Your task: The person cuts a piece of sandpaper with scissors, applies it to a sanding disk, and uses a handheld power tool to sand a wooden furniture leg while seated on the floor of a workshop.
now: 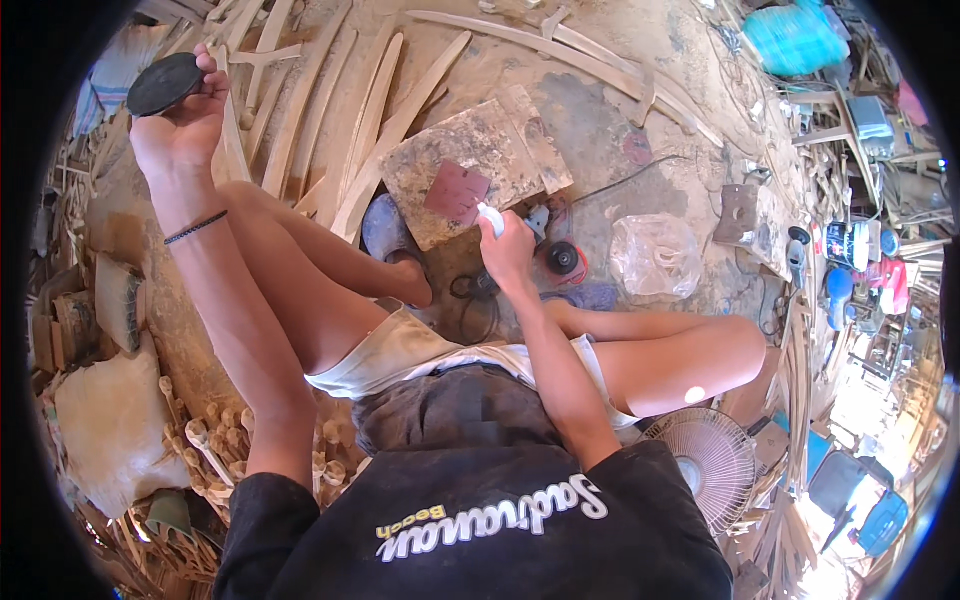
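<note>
My left hand (190, 125) is raised at the far left, its fingers curled around the edge of a round black disc (165, 84) that looks like a sanding pad. In front of my lap, my right hand (510, 250) is closed on a small white squeeze bottle (491, 218). The bottle's narrow tip points at a reddish-brown square of sandpaper (458, 192), and I cannot tell whether it touches. This sheet lies flat on a worn, stained wooden block (425, 158).
Beside the block sit a red-and-black power tool (563, 259) and a crumpled clear plastic bag (657, 255). Long curved wood pieces (380, 110) cover the floor ahead. A fan (705, 465) stands at my right, and carved wooden sticks (215, 445) are heaped at my left.
</note>
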The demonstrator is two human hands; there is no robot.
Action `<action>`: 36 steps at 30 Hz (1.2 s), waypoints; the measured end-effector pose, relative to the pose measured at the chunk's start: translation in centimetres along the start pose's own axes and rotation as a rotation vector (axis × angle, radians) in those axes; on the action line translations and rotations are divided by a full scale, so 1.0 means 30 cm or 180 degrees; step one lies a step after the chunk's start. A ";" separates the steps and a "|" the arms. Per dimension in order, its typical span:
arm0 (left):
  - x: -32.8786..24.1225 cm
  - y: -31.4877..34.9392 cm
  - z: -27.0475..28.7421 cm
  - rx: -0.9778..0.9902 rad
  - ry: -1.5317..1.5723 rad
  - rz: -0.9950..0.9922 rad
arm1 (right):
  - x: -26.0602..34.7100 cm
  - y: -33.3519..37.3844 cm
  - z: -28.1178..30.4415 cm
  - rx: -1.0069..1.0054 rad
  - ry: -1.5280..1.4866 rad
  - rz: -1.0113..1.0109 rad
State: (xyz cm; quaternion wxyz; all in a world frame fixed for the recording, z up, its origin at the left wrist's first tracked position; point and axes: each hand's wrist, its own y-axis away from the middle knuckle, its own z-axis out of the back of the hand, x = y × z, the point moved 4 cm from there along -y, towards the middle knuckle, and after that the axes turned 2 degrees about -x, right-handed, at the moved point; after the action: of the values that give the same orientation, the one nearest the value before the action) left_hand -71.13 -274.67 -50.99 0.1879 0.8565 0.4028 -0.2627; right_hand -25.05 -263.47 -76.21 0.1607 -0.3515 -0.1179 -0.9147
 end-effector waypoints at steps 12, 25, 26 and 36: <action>0.000 -0.006 0.011 -0.0122 -0.0064 -0.0048 | 0.011 -0.054 -0.015 -0.0148 -0.0090 0.0179; 0.007 0.002 0.000 -0.0162 -0.0145 -0.0150 | 0.037 -0.096 -0.029 -0.0269 -0.0151 0.0230; 0.010 0.001 0.008 -0.0242 -0.0141 -0.0078 | 0.037 -0.100 -0.034 -0.0236 -0.0113 0.0230; 0.022 -0.007 0.048 -0.0635 -0.0462 -0.0193 | 0.020 -0.104 -0.017 -0.0192 -0.0082 0.0043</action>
State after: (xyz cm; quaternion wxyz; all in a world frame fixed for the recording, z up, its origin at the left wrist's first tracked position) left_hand -71.38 -274.91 -52.54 0.2928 0.7997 0.4379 -0.2881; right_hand -26.95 -260.91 -76.50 0.1546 -0.3687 -0.0900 -0.9122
